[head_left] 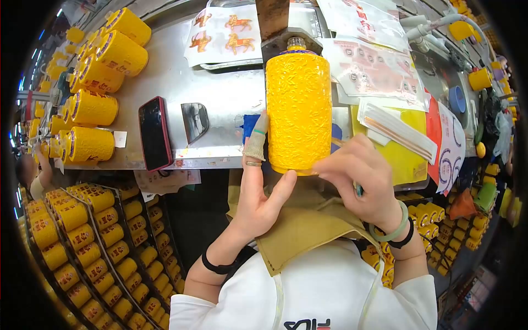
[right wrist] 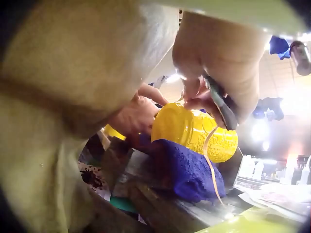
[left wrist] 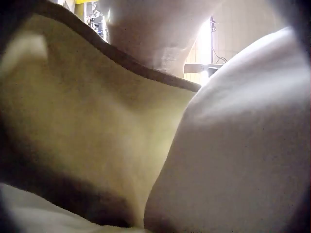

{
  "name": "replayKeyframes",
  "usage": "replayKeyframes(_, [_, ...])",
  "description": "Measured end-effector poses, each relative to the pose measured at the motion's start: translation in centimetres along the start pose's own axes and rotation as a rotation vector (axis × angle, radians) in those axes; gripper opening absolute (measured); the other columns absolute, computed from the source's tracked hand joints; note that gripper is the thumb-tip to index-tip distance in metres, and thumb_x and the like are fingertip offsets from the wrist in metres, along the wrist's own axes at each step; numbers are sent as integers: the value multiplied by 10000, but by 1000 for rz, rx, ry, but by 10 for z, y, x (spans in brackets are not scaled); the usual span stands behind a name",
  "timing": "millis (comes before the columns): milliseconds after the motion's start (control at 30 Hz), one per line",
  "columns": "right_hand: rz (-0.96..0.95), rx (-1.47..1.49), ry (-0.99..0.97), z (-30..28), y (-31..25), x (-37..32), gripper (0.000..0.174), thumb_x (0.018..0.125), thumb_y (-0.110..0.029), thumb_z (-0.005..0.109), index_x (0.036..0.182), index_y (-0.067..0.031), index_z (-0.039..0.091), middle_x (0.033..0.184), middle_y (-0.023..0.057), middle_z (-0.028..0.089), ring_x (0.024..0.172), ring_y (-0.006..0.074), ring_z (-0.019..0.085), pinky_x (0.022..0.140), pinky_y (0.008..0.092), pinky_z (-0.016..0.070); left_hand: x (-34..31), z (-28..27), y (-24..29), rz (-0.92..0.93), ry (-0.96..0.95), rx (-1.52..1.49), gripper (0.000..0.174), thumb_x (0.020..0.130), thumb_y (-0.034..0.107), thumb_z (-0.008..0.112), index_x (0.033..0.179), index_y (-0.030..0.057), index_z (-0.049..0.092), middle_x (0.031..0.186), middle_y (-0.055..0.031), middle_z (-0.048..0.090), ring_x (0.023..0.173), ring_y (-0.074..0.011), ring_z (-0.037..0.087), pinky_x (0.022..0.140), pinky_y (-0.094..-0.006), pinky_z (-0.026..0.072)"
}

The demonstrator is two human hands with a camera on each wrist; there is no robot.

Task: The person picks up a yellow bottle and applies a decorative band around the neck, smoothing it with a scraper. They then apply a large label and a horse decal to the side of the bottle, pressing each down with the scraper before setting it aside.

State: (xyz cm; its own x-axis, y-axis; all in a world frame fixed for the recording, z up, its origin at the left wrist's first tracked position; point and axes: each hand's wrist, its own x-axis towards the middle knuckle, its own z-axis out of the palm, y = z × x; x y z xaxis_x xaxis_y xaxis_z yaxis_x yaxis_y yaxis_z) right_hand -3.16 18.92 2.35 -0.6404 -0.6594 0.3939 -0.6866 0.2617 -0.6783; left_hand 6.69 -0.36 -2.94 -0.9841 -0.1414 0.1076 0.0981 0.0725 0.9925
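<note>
I'm looking down on a metal workbench (head_left: pixel 220 93) cluttered with sticker sheets, and crates of small yellow bottles sit on the floor below it. One large yellow bottle (head_left: pixel 298 110) lies on its side on a blue cloth (head_left: pixel 250 124), with its neck pointing away from the person. The left hand (head_left: pixel 261 192) braces the bottle, its bandaged forefinger straight along the side and its thumb against the base. The right hand (head_left: pixel 357 176) is curled at the base rim, pinching a dark green tool (head_left: pixel 358 190). The left wrist view shows only blurred tan apron and white cloth, and no hand. In the right wrist view the bottle (right wrist: pixel 194 131) rests on the cloth (right wrist: pixel 189 170), and the right fingertips (right wrist: pixel 194 99) hold the tool (right wrist: pixel 221 104) against it while a thin strip (right wrist: pixel 210 160) hangs down from the rim. I'd judge this goes best with the bottle pressed firmly into the cloth so it cannot roll. The strip should be kept taut and eased on bit by bit along the rim. By my count there is one bottle in hand, five more lying at the bench's left edge (head_left: pixel 91 107) with others behind them, one phone (head_left: pixel 154 133) and four orange horse figures on one sheet (head_left: pixel 220 30). The bottles in the crates are too many to count.
</note>
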Motion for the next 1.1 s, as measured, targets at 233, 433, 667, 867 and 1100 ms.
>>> replayKeyframes(233, [148,-38,-15,-3,-7,-1,183,824,-67,816,968,-39,705,831,103,644,738,311,578,664,398,467,-1,4,1,-34,26,-195,822,975,83,624,1635,-77,159,1705,-219,201,1586,-321,190,1287,-434,89])
replayKeyframes(433, [174,-43,5,-4,-12,-2,178,838,-86,818,959,-38,697,815,97,631,720,295,564,652,393,458,-1,7,2,-34,52,-22,825,984,108,641,1633,-74,165,1686,-215,236,1562,-333,226,1276,-433,117])
replayKeyframes(667, [367,12,-61,-9,-21,0,165,851,-97,834,925,-26,705,803,79,633,682,223,569,622,354,456,-2,4,-2,-18,28,-5,848,971,107,660,1634,-71,162,1691,-221,232,1573,-329,209,1281,-435,100])
replayKeyframes(867, [545,205,-88,-12,-27,2,101,869,-42,797,877,-3,705,768,54,607,631,149,501,589,305,412,-2,-2,-4,40,49,132,892,886,40,749,1615,-61,246,1646,-243,330,1522,-362,343,1272,-461,185])
replayKeyframes(1100, [466,274,-128,-12,-43,11,73,867,-39,794,877,-21,724,728,47,593,614,149,474,581,297,387,-3,-6,-8,52,48,110,810,880,-21,633,1602,-78,271,1644,-248,358,1522,-382,356,1287,-481,130])
